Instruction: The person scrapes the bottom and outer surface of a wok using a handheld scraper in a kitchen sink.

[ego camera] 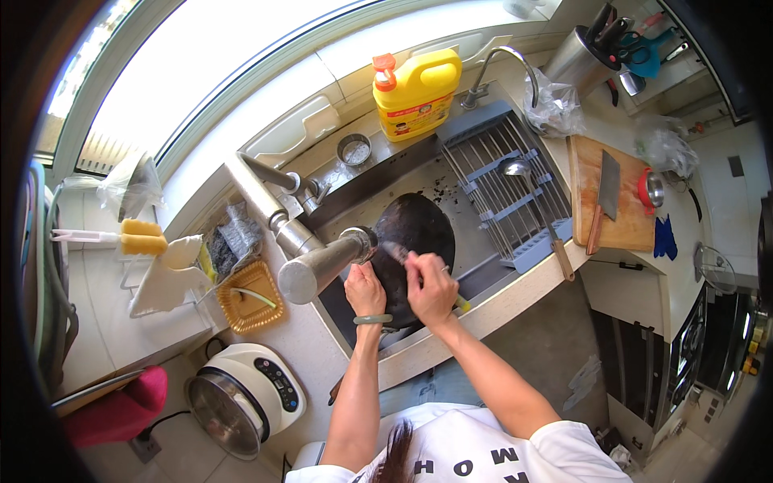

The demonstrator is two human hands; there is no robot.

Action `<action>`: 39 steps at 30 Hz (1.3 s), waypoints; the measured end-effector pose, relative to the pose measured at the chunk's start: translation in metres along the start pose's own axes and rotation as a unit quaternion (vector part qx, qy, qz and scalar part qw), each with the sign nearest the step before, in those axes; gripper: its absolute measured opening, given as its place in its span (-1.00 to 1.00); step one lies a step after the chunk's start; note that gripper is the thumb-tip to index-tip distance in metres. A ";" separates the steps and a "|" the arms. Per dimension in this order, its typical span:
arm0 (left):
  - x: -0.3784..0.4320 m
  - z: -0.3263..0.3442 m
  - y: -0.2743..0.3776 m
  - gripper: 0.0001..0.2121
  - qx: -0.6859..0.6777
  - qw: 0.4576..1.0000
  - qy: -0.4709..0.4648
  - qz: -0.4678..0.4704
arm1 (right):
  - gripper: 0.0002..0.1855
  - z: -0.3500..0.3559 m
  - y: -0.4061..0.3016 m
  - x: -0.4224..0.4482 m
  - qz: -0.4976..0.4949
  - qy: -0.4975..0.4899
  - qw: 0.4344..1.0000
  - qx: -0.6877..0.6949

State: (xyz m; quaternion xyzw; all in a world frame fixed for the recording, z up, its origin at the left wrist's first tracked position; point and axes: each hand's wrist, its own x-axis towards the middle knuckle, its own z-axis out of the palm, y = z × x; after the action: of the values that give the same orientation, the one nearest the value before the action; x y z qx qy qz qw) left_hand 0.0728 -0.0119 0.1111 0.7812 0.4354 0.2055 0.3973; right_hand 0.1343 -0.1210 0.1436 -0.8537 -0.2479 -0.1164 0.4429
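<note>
A blackened wok or pan [418, 220] is tilted up in the stainless steel sink [356, 208], its dark outer side showing. My left hand [366, 291], with a bangle at the wrist, grips the pan's near left edge below the faucet [326, 265]. In my right hand [432, 286] is a hand tool [395, 252] with a yellow-green handle end; its head is blurred against the dark surface, so its exact kind is unclear. Dark flakes [444, 188] lie scattered on the sink floor beyond the pan.
A grey drying rack [477, 175] spans the sink's right part, with a ladle [531, 187] on it. A cleaver [607, 187] rests on the wooden cutting board [583, 169]. Behind the sink stands a yellow detergent jug [416, 96]. An electric cooker [266, 386] sits at lower left.
</note>
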 end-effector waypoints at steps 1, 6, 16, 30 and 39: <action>-0.001 -0.001 0.003 -0.57 0.000 1.000 0.000 0.000 | -0.89 0.001 0.004 0.006 0.024 0.017 0.999 -0.031; 0.002 -0.004 0.000 -0.56 0.034 0.998 -0.023 -0.045 | -0.88 0.000 -0.005 -0.006 -0.013 -0.019 1.000 0.005; 0.001 0.000 0.000 -0.57 0.032 0.999 -0.004 -0.031 | -0.90 0.002 0.009 -0.009 0.026 0.019 0.999 0.037; 0.003 0.003 -0.001 -0.57 -0.001 1.000 0.009 0.004 | -0.84 0.008 0.032 0.020 0.195 0.051 0.979 0.010; 0.003 0.005 -0.004 -0.56 -0.020 1.000 0.020 -0.005 | -0.89 0.005 0.037 0.019 0.161 0.028 0.986 0.028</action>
State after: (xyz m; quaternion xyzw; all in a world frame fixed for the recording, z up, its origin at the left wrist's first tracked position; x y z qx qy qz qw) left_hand 0.0761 -0.0102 0.1048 0.7667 0.4429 0.2276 0.4053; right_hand 0.1699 -0.1287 0.1233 -0.8659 -0.0980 -0.0608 0.4868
